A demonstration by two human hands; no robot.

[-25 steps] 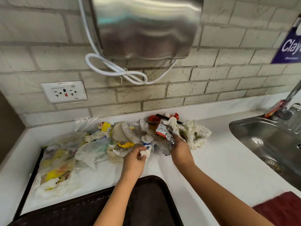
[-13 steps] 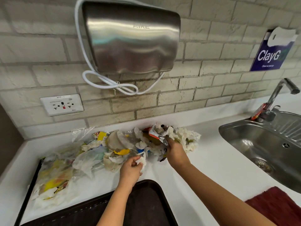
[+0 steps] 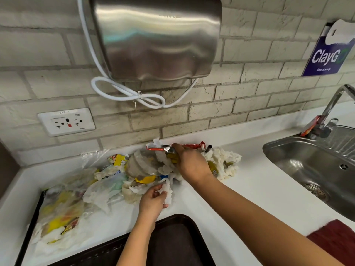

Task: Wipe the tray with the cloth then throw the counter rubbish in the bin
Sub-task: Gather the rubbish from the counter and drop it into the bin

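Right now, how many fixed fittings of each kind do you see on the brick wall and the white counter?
Stainless steel hand dryer: 1
White double wall socket: 1
Blue ClayGo wall sign: 1
Stainless steel sink basin: 1
Chrome tap: 1
Total: 5

Rubbish [image 3: 138,169] lies on the counter [image 3: 255,185] against the wall [image 3: 240,96], left of the sink [image 3: 307,158]. The tray [image 3: 178,240] sits before the rubbish at the near edge; the cloth [image 3: 334,240] lies to its right, before the sink. The left hand [image 3: 153,200] is at the pile's near side, the right hand [image 3: 190,164] farther back on it. A dryer [image 3: 155,37] hangs above, a socket [image 3: 66,121] to its lower left. The tap [image 3: 330,106] stands behind the sink.
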